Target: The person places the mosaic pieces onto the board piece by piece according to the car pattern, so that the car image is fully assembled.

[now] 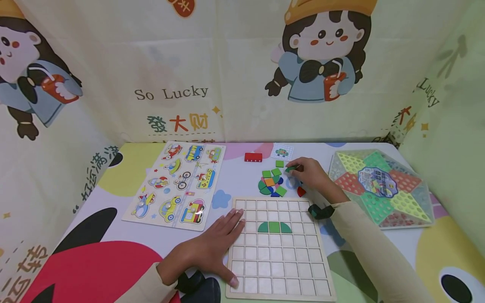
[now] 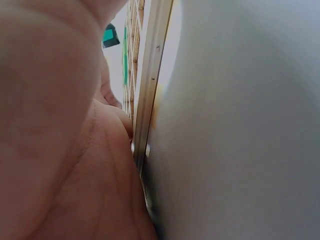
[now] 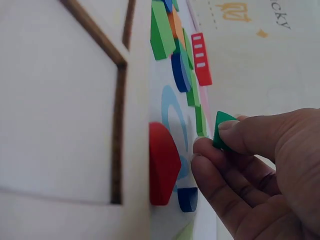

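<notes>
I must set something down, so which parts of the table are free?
Free: left of the vehicle puzzle and left sleeve; a strip between that puzzle and the red block; right front, between the right sleeve and the patterned box. Crowded: behind the grid board, with loose pieces, a card and the right hand.

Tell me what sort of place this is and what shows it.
Likely a children's play corner or activity table, judging by the wooden grid board, the vehicle puzzle board and what looks like a Chinese checkers set.
</notes>
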`<action>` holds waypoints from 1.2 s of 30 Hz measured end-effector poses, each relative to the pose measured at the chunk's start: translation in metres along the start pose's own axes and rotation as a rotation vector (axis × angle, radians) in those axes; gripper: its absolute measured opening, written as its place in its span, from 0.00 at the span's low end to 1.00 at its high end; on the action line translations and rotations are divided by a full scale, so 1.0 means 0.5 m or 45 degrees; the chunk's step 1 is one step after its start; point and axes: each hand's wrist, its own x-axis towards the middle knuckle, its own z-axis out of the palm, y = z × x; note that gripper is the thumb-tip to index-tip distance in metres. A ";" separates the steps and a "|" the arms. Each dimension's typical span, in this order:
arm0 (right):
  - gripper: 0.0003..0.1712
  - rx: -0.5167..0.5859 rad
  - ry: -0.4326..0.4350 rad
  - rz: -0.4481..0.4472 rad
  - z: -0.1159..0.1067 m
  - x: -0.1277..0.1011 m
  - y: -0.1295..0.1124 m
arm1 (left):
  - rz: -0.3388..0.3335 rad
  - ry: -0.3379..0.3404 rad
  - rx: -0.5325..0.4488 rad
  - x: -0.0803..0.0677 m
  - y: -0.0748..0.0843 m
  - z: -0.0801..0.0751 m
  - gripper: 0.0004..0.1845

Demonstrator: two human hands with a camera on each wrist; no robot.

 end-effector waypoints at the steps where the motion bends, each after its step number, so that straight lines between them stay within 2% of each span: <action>1: 0.12 0.003 -0.004 -0.002 0.000 -0.003 -0.001 | -0.002 -0.001 -0.002 0.000 0.000 0.000 0.68; 11: 0.12 0.020 -0.042 -0.056 0.005 -0.028 -0.007 | 0.007 -0.002 -0.023 -0.001 0.003 -0.002 0.67; 25: 0.09 0.019 -0.060 -0.294 0.024 -0.062 -0.033 | -0.003 -0.007 -0.004 -0.001 0.002 0.000 0.69; 36: 0.10 0.066 -0.145 -0.436 0.038 -0.091 -0.072 | 0.000 -0.010 -0.006 -0.002 0.002 -0.002 0.68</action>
